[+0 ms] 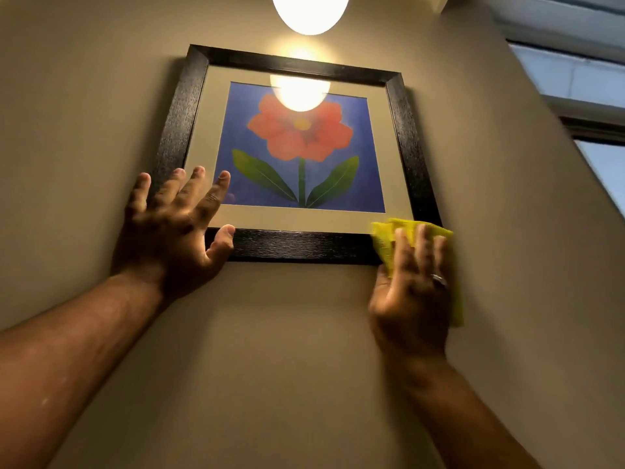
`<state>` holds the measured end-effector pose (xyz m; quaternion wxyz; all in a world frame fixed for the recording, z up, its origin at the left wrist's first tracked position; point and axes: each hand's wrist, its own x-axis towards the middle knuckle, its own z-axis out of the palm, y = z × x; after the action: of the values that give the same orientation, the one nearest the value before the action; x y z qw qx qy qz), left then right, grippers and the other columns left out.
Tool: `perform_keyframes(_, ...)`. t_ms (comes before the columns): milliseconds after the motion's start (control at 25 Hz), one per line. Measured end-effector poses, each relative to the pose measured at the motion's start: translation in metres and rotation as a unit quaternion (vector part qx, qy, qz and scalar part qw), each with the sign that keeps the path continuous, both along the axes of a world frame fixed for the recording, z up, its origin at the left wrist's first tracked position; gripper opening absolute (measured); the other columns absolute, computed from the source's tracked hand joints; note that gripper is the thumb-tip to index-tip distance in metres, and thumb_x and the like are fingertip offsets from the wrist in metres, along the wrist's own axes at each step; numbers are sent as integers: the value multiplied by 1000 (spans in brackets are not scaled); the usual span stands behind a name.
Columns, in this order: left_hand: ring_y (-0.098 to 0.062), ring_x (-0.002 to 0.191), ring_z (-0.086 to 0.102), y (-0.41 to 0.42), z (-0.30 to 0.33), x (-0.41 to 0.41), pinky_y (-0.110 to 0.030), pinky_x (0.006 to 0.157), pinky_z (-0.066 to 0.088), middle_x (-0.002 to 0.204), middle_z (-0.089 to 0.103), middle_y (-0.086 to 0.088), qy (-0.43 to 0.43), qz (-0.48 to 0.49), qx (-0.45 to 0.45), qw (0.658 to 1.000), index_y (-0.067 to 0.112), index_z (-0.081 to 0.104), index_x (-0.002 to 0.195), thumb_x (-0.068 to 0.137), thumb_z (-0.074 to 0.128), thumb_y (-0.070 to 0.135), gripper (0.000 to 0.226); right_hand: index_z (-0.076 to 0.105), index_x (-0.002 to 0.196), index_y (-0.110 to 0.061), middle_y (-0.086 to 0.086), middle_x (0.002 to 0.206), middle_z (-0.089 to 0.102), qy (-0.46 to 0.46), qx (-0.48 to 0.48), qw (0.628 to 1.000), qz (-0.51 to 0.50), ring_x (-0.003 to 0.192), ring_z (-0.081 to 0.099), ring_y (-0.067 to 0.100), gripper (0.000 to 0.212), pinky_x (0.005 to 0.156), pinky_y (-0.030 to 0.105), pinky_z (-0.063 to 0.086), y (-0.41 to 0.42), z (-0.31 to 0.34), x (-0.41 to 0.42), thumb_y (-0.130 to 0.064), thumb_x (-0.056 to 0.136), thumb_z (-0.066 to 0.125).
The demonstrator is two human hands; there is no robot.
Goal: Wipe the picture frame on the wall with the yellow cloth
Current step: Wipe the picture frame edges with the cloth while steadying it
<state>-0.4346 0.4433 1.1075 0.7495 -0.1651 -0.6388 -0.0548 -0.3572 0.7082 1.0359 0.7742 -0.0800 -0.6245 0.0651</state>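
Beige wall point(304, 333) fills nearly the whole view, seen from below, with a window point(602, 164) at the right edge and a glowing lamp point(310, 11) at the top. High on the wall hangs the frame point(297, 247), black and textured, around a pale mat and a print point(301, 147) of a red flower with green leaves on blue; the lamp's glare shows on the glass. Two bare forearms reach up from the lower corners. At the frame's lower left corner the left hand point(176, 231) lies spread, fingers apart over the side rail and glass, thumb point(221, 243) against the bottom rail, gripping nothing. At the lower right corner the right hand point(411, 299) lies flat, fingers straight and close together, pressing the cloth point(385, 238) against the corner and the wall just under it; yellow fabric shows past the fingertips and along the hand's right side. A ring point(438, 278) sits on one finger of that hand.
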Motion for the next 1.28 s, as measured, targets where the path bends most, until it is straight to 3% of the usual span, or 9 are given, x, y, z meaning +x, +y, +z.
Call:
perform_keyframes(160, -38, 145, 32, -1, 1, -1, -58, 120, 10, 158, 33, -17, -1, 5, 1, 1000, 28, 23, 154, 83, 27, 55, 76, 32, 145, -25, 5, 156, 28, -105, 263, 959, 19, 147, 18, 27, 58, 120, 42, 13, -35, 7, -11, -32, 88, 38)
perform_keyframes(400, -37, 146, 29, -2, 2, 0, -58, 120, 9, 160, 32, -15, -12, 9, -11, 1000, 30, 20, 154, 83, 26, 57, 76, 38, 143, -20, 11, 155, 30, -33, 14, 999, 12, 144, 22, 36, 68, 118, 45, 15, 8, 17, 12, -28, 75, 44)
perform_keyframes(560, -36, 148, 27, -7, 1, -1, -58, 120, 7, 161, 28, -13, -18, 17, -31, 999, 31, 15, 155, 83, 27, 59, 79, 33, 145, -28, 4, 157, 28, -113, 267, 957, 17, 147, 18, 28, 57, 120, 44, 13, -46, 17, -11, -38, 89, 41)
perform_keyframes(640, -34, 148, 26, -8, -1, -2, -59, 121, 6, 162, 27, -12, -19, 26, -38, 999, 32, 13, 156, 84, 27, 59, 78, 36, 143, -27, 5, 155, 32, -113, 246, 963, -9, 145, 24, 29, 55, 118, 44, 18, -21, 25, 0, -37, 89, 40)
perform_keyframes(760, -32, 149, 26, -7, -3, 0, -61, 120, 3, 162, 27, -10, -20, 28, -27, 999, 33, 14, 155, 84, 29, 57, 76, 41, 141, -21, 12, 152, 37, -50, 55, 997, 3, 142, 29, 35, 65, 117, 47, 20, 5, 31, 13, -29, 77, 44)
perform_keyframes(840, -32, 149, 26, -5, -3, 1, -61, 119, 3, 162, 28, -10, -22, 26, -22, 999, 34, 15, 155, 84, 29, 57, 76, 39, 142, -24, 10, 153, 35, -62, 133, 989, 9, 143, 26, 34, 64, 119, 46, 17, -23, 25, 3, -27, 79, 46)
perform_keyframes(960, -32, 149, 26, -7, -3, -2, -60, 120, 9, 162, 27, -10, -26, 18, -26, 999, 34, 16, 155, 84, 28, 57, 76, 36, 143, -29, 6, 153, 35, -113, 359, 926, -33, 144, 27, 29, 52, 119, 47, 20, -41, 27, -11, -35, 92, 44)
perform_keyframes(1160, -33, 149, 25, -8, -4, 1, -60, 121, 8, 163, 25, -11, -34, 9, -27, 999, 32, 16, 155, 84, 26, 58, 76, 37, 144, -26, 7, 156, 31, -86, 115, 989, 32, 145, 23, 30, 58, 120, 42, 17, 18, 44, 14, -21, 87, 48)
perform_keyframes(1280, -34, 148, 27, -7, -4, 1, -60, 121, 10, 162, 27, -12, -30, 4, -31, 999, 31, 17, 155, 84, 26, 58, 77, 39, 142, -24, 6, 153, 34, -117, 319, 940, -38, 144, 27, 27, 51, 118, 44, 24, 31, 8, 13, -31, 93, 46)
